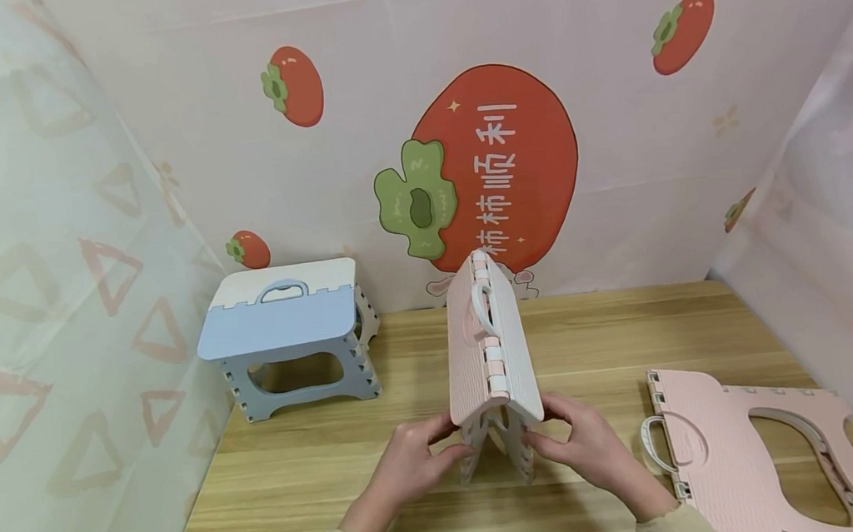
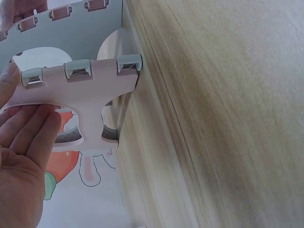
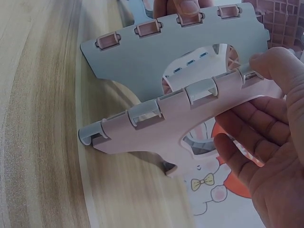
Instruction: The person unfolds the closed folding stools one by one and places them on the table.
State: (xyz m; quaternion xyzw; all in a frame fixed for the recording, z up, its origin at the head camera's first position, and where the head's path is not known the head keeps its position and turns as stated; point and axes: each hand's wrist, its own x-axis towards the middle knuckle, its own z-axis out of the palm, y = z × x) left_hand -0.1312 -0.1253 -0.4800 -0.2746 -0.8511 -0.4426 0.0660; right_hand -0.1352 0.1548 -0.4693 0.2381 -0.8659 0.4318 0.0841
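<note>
A half-folded pink and white folding stool [image 1: 490, 361] stands on its legs in the middle of the wooden table, its top bent into a ridge along the hinge. A small white handle [image 1: 485, 310] sticks up from that ridge. My left hand [image 1: 419, 460] pinches the near edge of the left leg panel, thumb on the hinged edge and fingers behind it. On the other side, my right hand [image 1: 587, 445] grips the right leg panel the same way. Between the hands, the leg panels [image 3: 156, 123] spread apart in a narrow V.
A blue and white folding stool [image 1: 277, 336] stands unfolded at the back left. At the right, a pink folding stool [image 1: 720, 460] lies folded flat on the wooden table [image 1: 591, 345]. A printed cloth backdrop [image 1: 356, 138] rises behind the table, with cloth walls at both sides.
</note>
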